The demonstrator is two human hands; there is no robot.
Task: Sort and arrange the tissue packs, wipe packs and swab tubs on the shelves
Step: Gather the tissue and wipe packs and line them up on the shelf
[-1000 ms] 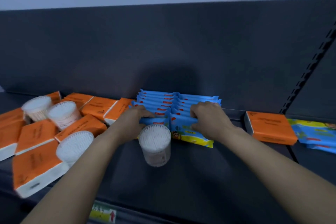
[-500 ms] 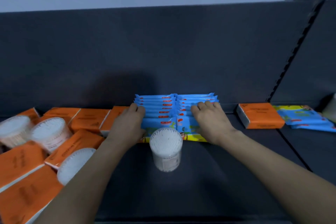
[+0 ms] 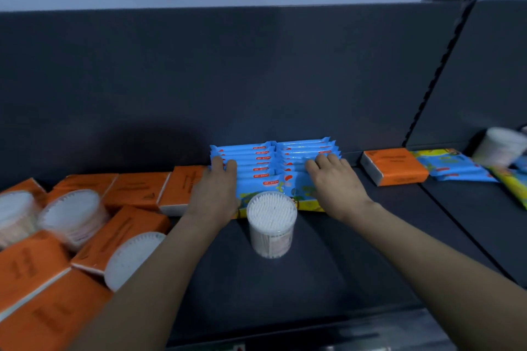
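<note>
- Wipe packs [image 3: 273,162], blue, stand in two side-by-side rows at the back middle of the shelf [image 3: 328,279].
- Left hand [image 3: 214,194] lies flat on the left row, fingers spread, gripping nothing.
- Right hand [image 3: 336,182] rests likewise on the right row.
- Swab tub [image 3: 271,225] stands upright just before the packs, between the wrists.
- Orange tissue packs [image 3: 119,228] lie jumbled at left.

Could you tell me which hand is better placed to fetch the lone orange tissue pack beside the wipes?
Right hand: the pack lies just to its right; the left hand would have to cross over.
</note>
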